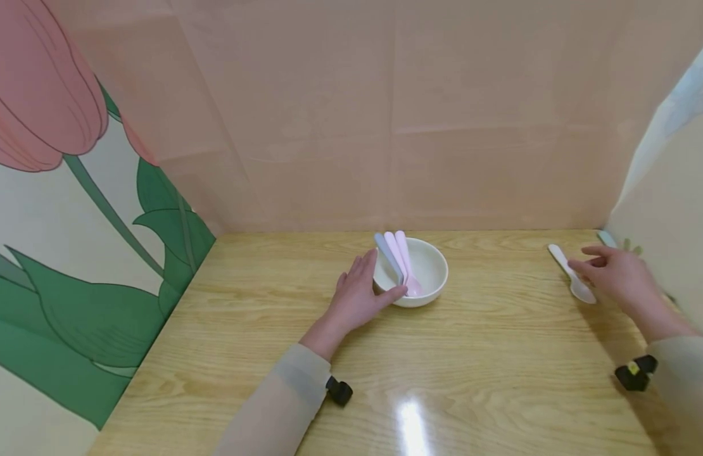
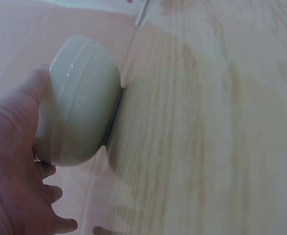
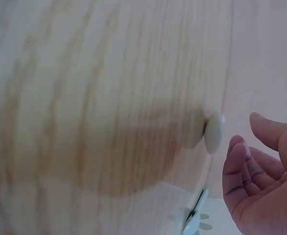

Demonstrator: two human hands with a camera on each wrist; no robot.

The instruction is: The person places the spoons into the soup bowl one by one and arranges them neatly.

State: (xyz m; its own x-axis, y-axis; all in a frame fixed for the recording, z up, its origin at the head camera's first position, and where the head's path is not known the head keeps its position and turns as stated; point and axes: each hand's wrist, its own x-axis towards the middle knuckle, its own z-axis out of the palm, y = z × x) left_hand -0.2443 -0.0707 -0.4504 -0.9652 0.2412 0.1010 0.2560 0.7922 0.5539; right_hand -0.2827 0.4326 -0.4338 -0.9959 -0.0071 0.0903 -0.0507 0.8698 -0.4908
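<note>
My left hand [image 1: 357,292] rests against the left side of a white bowl [image 1: 441,284], its thumb at the near rim. In the left wrist view, the thumb touches the bowl [image 2: 87,103] and the other fingers are spread loosely below. A grey-blue spoon [image 1: 388,255] and two pink spoons [image 1: 406,259] lean inside the bowl, handles over the far rim. At the right, my right hand [image 1: 618,272] hovers by a white spoon [image 1: 579,290] lying on the table. In the right wrist view, thumb and fingers are apart with nothing between them, beside that spoon [image 3: 213,133].
A pale blue-green spoon [image 1: 607,239] lies by the right wall, partly hidden behind the right hand. The wooden table [image 1: 477,367] meets a pink back panel [image 1: 306,158]. A tulip-printed panel [image 1: 101,310] stands at the left, and a pale panel [image 1: 671,209] at the right.
</note>
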